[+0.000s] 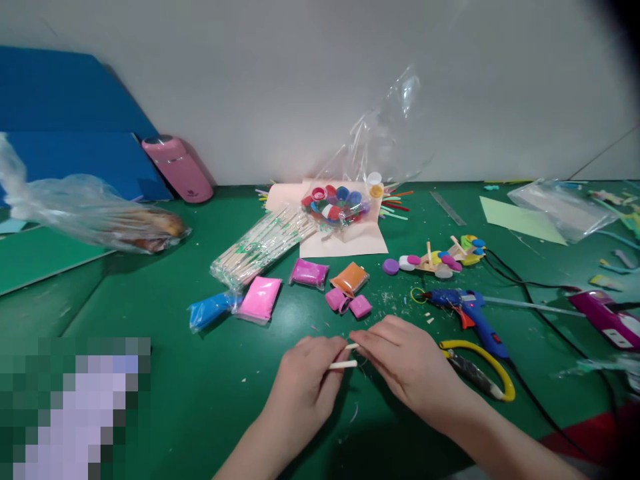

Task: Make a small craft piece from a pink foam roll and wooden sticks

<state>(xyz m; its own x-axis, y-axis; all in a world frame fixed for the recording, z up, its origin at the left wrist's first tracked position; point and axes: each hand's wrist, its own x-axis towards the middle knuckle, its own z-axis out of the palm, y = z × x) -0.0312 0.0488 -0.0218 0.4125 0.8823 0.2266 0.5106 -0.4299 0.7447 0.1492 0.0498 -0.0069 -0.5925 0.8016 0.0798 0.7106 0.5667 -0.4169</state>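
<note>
1. Left hand (306,381): fingers closed, gripping the lower pale stick (344,365); its free end pokes out toward the right hand.
2. Right hand (407,360): fingertips pinched on the upper pale stick (353,346), which bridges to the left fingertips. Can't tell which hand bears most of it.
3. Both sticks over the green table (175,373), front middle. Separate at their visible parts; no join seen, hidden parts can't be judged.
4. Done, by the look of it: cap-and-stick pieces (434,261) right of centre, coloured caps and short sticks grouped together. How firmly they're fixed, can't tell.
5. Unused, apparently: bottle caps (333,212) heaped in a clear bag at the back; wrapped stick bundle (260,247) beside it.
6. Blue packet (211,312), light pink packet (260,299), magenta packet (309,273), orange packet (351,279) look full, seemingly unopened.
7. Glue gun (464,303) lies on its side, out of both hands, nozzle near the cap pieces. Corded; heat unknown.
8. Overall: partly built, judging by the pieces. Held sticks loose from them; amount left, can't tell.
</note>
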